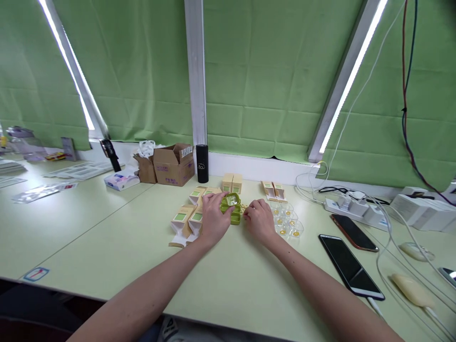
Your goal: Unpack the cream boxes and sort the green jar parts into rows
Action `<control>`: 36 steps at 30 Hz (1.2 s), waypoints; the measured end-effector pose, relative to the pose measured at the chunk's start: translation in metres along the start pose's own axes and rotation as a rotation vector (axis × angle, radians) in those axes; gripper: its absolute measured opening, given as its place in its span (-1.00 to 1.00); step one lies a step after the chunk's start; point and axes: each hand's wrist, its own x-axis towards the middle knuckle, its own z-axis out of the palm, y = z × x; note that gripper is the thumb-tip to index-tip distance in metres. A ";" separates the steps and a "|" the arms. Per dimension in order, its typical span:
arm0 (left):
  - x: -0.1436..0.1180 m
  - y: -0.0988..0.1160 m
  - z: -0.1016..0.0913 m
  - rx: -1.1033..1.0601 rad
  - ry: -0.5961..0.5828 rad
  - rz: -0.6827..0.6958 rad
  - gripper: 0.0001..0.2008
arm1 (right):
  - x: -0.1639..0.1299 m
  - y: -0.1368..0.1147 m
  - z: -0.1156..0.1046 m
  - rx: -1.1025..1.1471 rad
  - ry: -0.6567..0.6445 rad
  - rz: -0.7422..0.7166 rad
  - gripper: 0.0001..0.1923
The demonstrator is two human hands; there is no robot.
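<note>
green plastic, the small case (232, 208) looks light, stiff and slick; it is pinched at its lid edge by the left hand (213, 219). the right hand (259, 220) is curled loosely beside it, its grip not discernible.

Two phones (351, 266), a power strip (347, 207), a cardboard box (174, 165) and a black cylinder (202, 163) lie about.

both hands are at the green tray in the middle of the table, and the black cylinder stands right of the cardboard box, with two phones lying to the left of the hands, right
Not quite. The head view shows the two phones lying to the right of the hands, not the left. The rest holds: the left hand and right hand are at the green tray, and the black cylinder stands right of the cardboard box on the table.
</note>
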 end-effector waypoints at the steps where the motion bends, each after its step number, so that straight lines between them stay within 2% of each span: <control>1: 0.000 -0.001 0.000 0.001 0.000 -0.003 -0.56 | 0.002 -0.001 0.004 -0.016 -0.012 0.009 -0.84; 5: -0.001 -0.001 0.000 0.001 -0.003 -0.012 -0.56 | 0.007 -0.005 0.010 -0.062 -0.095 0.044 -0.86; 9: -0.001 0.002 -0.001 0.000 -0.003 -0.034 -0.57 | 0.011 -0.009 0.008 -0.120 -0.254 0.107 -0.85; 12: -0.002 0.003 -0.001 0.005 -0.012 -0.050 -0.57 | 0.014 -0.011 0.005 -0.144 -0.319 0.132 -0.81; 18: -0.002 0.002 -0.001 -0.012 -0.011 -0.076 -0.54 | 0.012 -0.006 -0.014 -0.115 -0.258 0.164 -0.82; 22: -0.002 0.004 -0.001 -0.090 -0.019 -0.110 -0.58 | -0.008 -0.009 -0.034 -0.063 -0.266 0.103 -0.80; 25: -0.002 0.003 0.004 -0.215 -0.051 -0.165 -0.72 | -0.030 -0.019 -0.043 0.010 -0.355 0.097 -0.84; 27: -0.001 0.000 0.009 -0.356 -0.074 -0.256 -0.77 | -0.041 -0.026 -0.046 0.067 -0.407 0.084 -0.87; 32: 0.002 0.002 0.013 -0.860 -0.183 -0.615 -0.62 | -0.046 -0.030 -0.048 0.152 -0.498 0.032 -0.85; 36: 0.004 0.012 0.005 -1.157 -0.261 -0.786 -0.69 | -0.044 -0.025 -0.047 0.171 -0.545 0.038 -0.85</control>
